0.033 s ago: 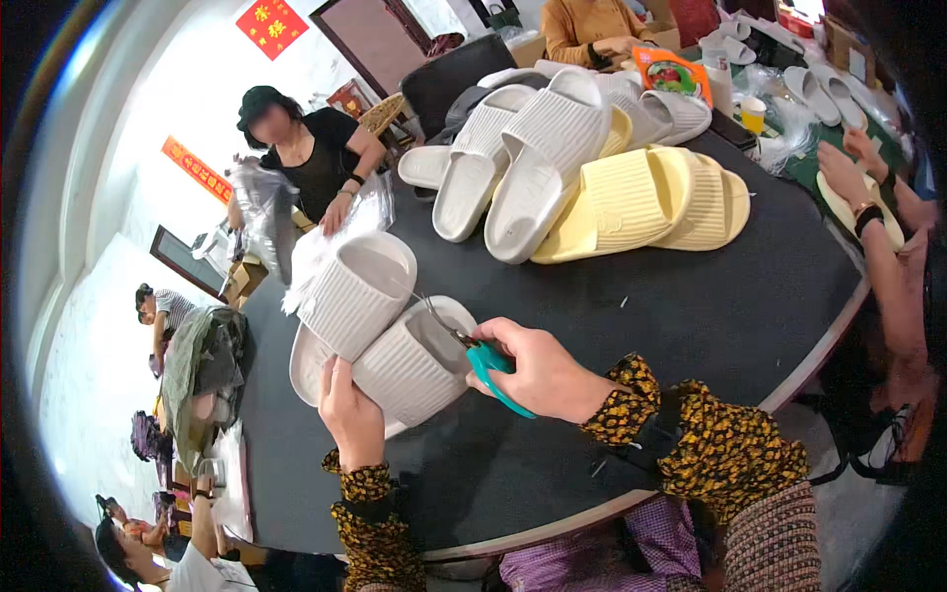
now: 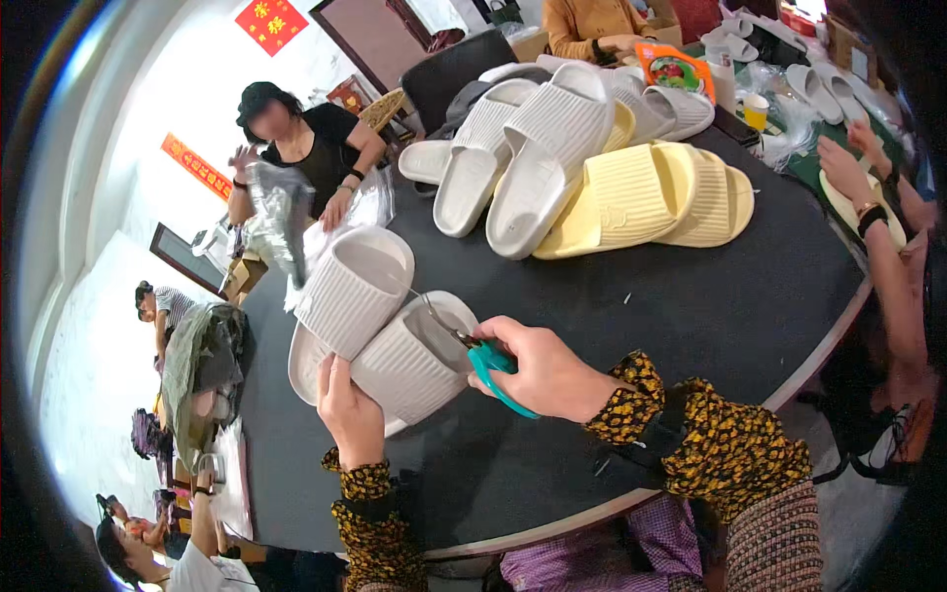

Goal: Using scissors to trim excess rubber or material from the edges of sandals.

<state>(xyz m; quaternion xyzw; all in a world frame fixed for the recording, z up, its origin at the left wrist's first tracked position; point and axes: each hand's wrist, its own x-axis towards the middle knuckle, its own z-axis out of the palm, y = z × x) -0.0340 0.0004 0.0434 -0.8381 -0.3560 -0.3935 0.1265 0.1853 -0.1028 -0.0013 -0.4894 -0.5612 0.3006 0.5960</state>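
Note:
A pair of light grey ribbed slippers [image 2: 355, 296] lies in front of me, one partly on top of the other. My left hand [image 2: 352, 412] has its fingers closed on their near side, between the two straps. In my right hand [image 2: 547, 370] are scissors with teal handles [image 2: 501, 377], my fingers wrapped round the grips. Their metal blades reach over the opening of the right-hand slipper [image 2: 414, 360], near the upper slipper's edge. Whether the blade tips touch anything is too small to tell.
On the dark table [image 2: 592, 434], more grey slippers [image 2: 543, 158] and yellow slippers [image 2: 631, 202] are heaped beyond my hands. Across the table a person [image 2: 311, 148] handles clear plastic bags [image 2: 281, 212]. Another person's hands [image 2: 853, 173] hold a slipper at the right. A yellow cup [image 2: 755, 111] stands there.
The person across the table now has one hand raised above the plastic bag, which has shifted. My hands, scissors and slippers stay almost the same.

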